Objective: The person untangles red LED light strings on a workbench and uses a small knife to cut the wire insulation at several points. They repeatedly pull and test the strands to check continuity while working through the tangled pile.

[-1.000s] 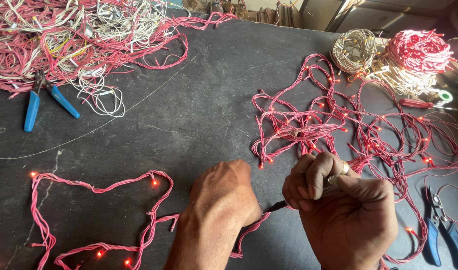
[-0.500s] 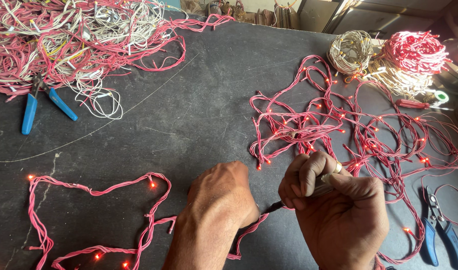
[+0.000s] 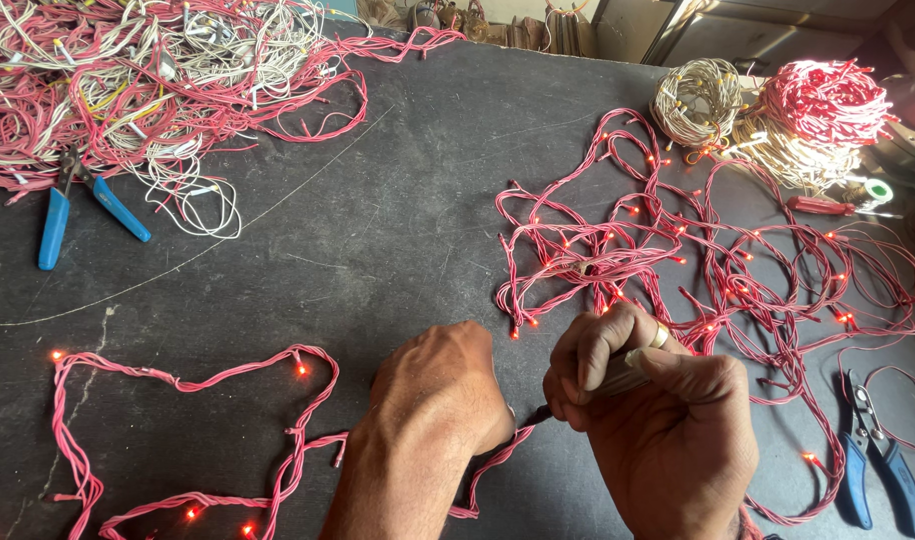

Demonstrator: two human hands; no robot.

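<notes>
Our left hand [image 3: 440,395] is curled into a loose fist pressed to the dark table [image 3: 378,210], pinning the pink wire of the lit light string [image 3: 193,385]. We cannot see under the knuckles how the fingers grip it. Our right hand [image 3: 668,420] is closed tight around a slim tool [image 3: 618,375] held like a pen, its dark tip [image 3: 540,413] touching the wire just beside the left hand. We cannot tell what kind of tool it is.

The string runs from the hands toward 9 o'clock in loops, small red lamps glowing. A bigger lit tangle [image 3: 698,250] spreads at 2 o'clock.

As we judge it, the lamps glow, so the wire is live. A slip of the tip could nick the insulation or touch bare fingers, since tip and left hand sit so close. A tug by the fist could drag the loops and snarl them.

We see no packages, labels or signs. At 1 o'clock sit two wound bundles, a pale coil [image 3: 700,98] and a red-and-white coil [image 3: 826,100]. A heap of loose pink and white wire [image 3: 148,90] fills 10 o'clock, with blue-handled pliers [image 3: 78,205] at its edge. Another blue-handled pair [image 3: 878,470] lies at 4 o'clock.
</notes>
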